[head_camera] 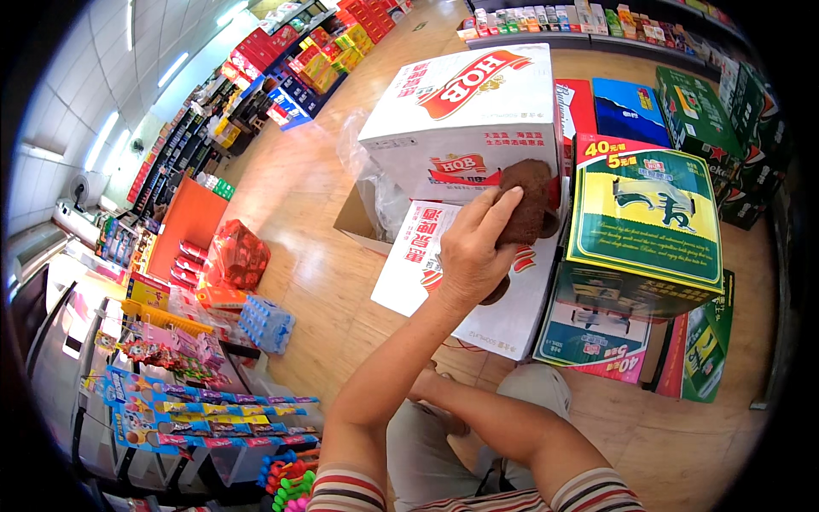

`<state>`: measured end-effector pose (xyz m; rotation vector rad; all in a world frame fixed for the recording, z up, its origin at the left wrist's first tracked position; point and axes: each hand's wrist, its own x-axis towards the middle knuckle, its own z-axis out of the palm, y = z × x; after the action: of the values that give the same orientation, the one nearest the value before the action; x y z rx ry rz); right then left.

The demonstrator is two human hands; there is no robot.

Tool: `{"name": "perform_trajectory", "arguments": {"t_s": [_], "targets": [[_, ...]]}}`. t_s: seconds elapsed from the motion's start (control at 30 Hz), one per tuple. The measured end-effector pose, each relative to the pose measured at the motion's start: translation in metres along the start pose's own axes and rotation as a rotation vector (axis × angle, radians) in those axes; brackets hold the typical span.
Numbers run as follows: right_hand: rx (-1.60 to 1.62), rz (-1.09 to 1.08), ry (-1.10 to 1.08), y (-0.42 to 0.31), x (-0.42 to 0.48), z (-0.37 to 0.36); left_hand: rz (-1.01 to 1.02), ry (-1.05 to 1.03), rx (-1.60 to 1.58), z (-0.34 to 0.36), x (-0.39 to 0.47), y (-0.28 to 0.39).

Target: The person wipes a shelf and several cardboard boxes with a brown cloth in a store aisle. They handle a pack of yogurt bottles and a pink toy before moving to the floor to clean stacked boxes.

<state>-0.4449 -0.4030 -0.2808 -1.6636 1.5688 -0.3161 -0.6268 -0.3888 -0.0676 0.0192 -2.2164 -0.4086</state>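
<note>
My left hand (477,246) is shut on a brown cloth (526,198), which lies against the lower right of the printed side of an upper white HQB beer carton (409,153). A second white carton (409,281) sits lower, under my wrist, with another brown bit of cloth or object partly hidden behind the wrist. My right hand (425,382) is low near my knee, mostly hidden behind my left forearm; its fingers cannot be made out. Right of the cloth stands a green and yellow beer carton (646,217).
An open cardboard box (358,217) with clear plastic stands left of the white cartons. More beer cartons (697,115) are stacked at the right. A blue pack (267,324) and a red bag (237,256) sit on the left. Snack racks (224,419) stand at the lower left.
</note>
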Motion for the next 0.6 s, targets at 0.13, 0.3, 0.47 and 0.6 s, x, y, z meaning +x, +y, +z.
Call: {"name": "perform_trajectory", "arguments": {"t_s": [0.13, 0.3, 0.47, 0.6], "targets": [[-0.224, 0.006, -0.249, -0.024, -0.061, -0.072, -0.016, 0.146, 0.085, -0.023, 0.017, -0.023], [-0.281, 0.011, -0.256, -0.027, -0.072, -0.085, -0.544, 0.449, -0.367, -0.067, 0.012, -0.059], [-0.310, -0.006, -0.254, -0.026, -0.073, -0.081, -0.990, 0.541, -0.682, -0.083, -0.024, -0.054], [-0.283, 0.011, -0.213, -0.013, -0.072, -0.075, -1.334, 0.541, -1.100, -0.096, -0.066, -0.031]]}}
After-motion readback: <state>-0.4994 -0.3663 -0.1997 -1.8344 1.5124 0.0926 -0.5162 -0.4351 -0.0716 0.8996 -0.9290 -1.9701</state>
